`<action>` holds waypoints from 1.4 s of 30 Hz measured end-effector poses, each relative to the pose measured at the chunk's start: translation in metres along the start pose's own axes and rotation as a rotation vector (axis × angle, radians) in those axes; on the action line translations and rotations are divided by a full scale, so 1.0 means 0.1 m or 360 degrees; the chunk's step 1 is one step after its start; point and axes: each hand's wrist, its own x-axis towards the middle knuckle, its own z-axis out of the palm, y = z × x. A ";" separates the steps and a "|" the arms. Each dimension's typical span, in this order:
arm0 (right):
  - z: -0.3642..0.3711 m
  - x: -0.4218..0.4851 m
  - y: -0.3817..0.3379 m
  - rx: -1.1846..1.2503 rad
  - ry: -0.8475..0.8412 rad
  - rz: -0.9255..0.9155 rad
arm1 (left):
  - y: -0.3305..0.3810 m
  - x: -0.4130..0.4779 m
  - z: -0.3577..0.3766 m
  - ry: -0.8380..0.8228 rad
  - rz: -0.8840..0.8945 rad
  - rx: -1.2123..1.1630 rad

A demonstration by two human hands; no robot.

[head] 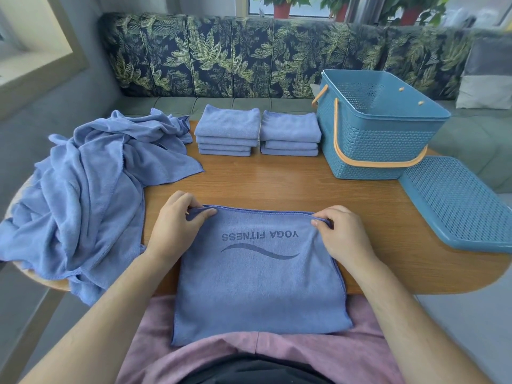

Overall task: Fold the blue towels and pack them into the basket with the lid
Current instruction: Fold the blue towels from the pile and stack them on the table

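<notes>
- A blue towel [257, 275] lies on the near edge of the table [277, 181], its lower part hanging over the edge onto the person's lap; the print "YOGA FITNESS" reads upside down.
- The left hand [177, 225] pinches the towel's far left corner; the right hand [339, 234] pinches the far right corner.
- Two stacks of folded towels [257, 131] sit side by side at the table's far edge.
- A heap of unfolded towels [83, 189] covers the left end.
- The basket [379, 126] stands open at the right, the lid [457, 203] flat just beside it.
- A leaf-print sofa [221, 56] runs behind.
</notes>
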 end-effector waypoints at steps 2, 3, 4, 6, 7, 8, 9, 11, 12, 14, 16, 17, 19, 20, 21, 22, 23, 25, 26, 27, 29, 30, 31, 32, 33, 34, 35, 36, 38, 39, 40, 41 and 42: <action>-0.03 0.00 -0.02 0.0081 0.0059 0.0030 | 0.03 0.01 -0.02 0.0014 -0.0066 -0.0051; -0.04 0.00 -0.03 0.0122 0.0084 0.0049 | 0.06 0.01 -0.04 0.0017 -0.0120 -0.0094; -0.06 0.00 -0.05 0.0166 0.0098 0.0069 | 0.09 0.02 -0.06 0.0014 -0.0188 -0.0156; -0.13 -0.01 -0.08 0.0285 0.0082 0.0120 | 0.15 0.02 -0.12 -0.0013 -0.0312 -0.0312; -0.17 -0.01 -0.10 0.0361 0.0071 0.0152 | 0.17 0.02 -0.16 -0.0032 -0.0341 -0.0392; -0.22 -0.01 -0.12 0.0447 0.0066 0.0189 | 0.18 0.02 -0.20 -0.0054 -0.0357 -0.0465; -0.28 0.00 -0.15 0.0533 0.0067 0.0229 | 0.21 0.02 -0.26 -0.0074 -0.0367 -0.0525; -0.43 0.03 -0.22 0.0687 0.0077 0.0286 | 0.27 0.06 -0.37 -0.0095 -0.0388 -0.0638; -0.51 0.05 -0.26 0.0754 0.0081 0.0295 | 0.31 0.09 -0.43 -0.0098 -0.0393 -0.0691; -0.67 0.12 -0.36 0.0831 0.0079 0.0274 | 0.40 0.17 -0.54 -0.0097 -0.0367 -0.0754; -0.83 0.22 -0.47 0.0824 0.0042 0.0213 | 0.49 0.30 -0.66 -0.0092 -0.0320 -0.0787; -0.92 0.29 -0.53 0.0811 0.0031 0.0179 | 0.54 0.40 -0.72 -0.0084 -0.0290 -0.0775; -1.08 0.47 -0.65 0.0785 0.0046 0.0129 | 0.64 0.62 -0.87 -0.0053 -0.0218 -0.0650; -1.16 0.57 -0.72 0.0773 0.0053 0.0119 | 0.70 0.76 -0.94 -0.0029 -0.0182 -0.0558; -1.24 0.67 -0.79 0.0767 0.0048 0.0117 | 0.75 0.89 -1.02 -0.0008 -0.0152 -0.0484; -1.31 0.77 -0.87 0.0758 0.0028 0.0115 | 0.80 1.01 -1.09 0.0009 -0.0133 -0.0440; -1.37 0.87 -0.95 0.0744 -0.0001 0.0094 | 0.84 1.13 -1.15 0.0019 -0.0117 -0.0426; -1.50 1.04 -1.08 0.0678 -0.0041 0.0042 | 0.92 1.32 -1.26 0.0022 -0.0111 -0.0408; -1.56 1.11 -1.14 0.0640 -0.0057 0.0027 | 0.97 1.39 -1.31 0.0013 -0.0102 -0.0394; -1.62 1.17 -1.18 0.0600 -0.0075 0.0025 | 1.01 1.44 -1.36 -0.0001 -0.0090 -0.0380; -1.76 1.22 -1.26 0.0540 -0.0123 0.0029 | 1.09 1.49 -1.44 -0.0025 -0.0084 -0.0330; -1.82 1.23 -1.29 0.0517 -0.0152 0.0028 | 1.12 1.48 -1.48 -0.0029 -0.0077 -0.0290; -1.89 1.21 -1.33 0.0490 -0.0176 0.0020 | 1.16 1.47 -1.52 -0.0030 -0.0060 -0.0236; -1.96 1.18 -1.37 0.0459 -0.0197 0.0001 | 1.19 1.46 -1.56 -0.0027 -0.0037 -0.0185; -2.04 1.14 -1.41 0.0438 -0.0216 -0.0018 | 1.21 1.44 -1.60 -0.0025 -0.0015 -0.0154; -2.11 1.10 -1.45 0.0424 -0.0233 -0.0043 | 1.23 1.42 -1.65 -0.0023 0.0009 -0.0141; -2.19 1.06 -1.49 0.0409 -0.0240 -0.0076 | 1.26 1.41 -1.71 -0.0026 0.0030 -0.0132; -2.26 1.03 -1.53 0.0383 -0.0244 -0.0118 | 1.29 1.40 -1.76 -0.0029 0.0051 -0.0123; -2.40 0.98 -1.58 0.0341 -0.0236 -0.0202 | 1.37 1.39 -1.88 -0.0026 0.0081 -0.0133; -2.45 0.97 -1.61 0.0327 -0.0225 -0.0230 | 1.41 1.39 -1.92 -0.0029 0.0086 -0.0157; -2.50 0.96 -1.62 0.0314 -0.0219 -0.0249 | 1.45 1.39 -1.96 -0.0033 0.0088 -0.0173; -2.53 0.97 -1.64 0.0302 -0.0222 -0.0254 | 1.49 1.39 -1.98 -0.0031 0.0090 -0.0163; -2.54 0.98 -1.65 0.0289 -0.0232 -0.0250 | 1.51 1.39 -1.99 -0.0021 0.0086 -0.0130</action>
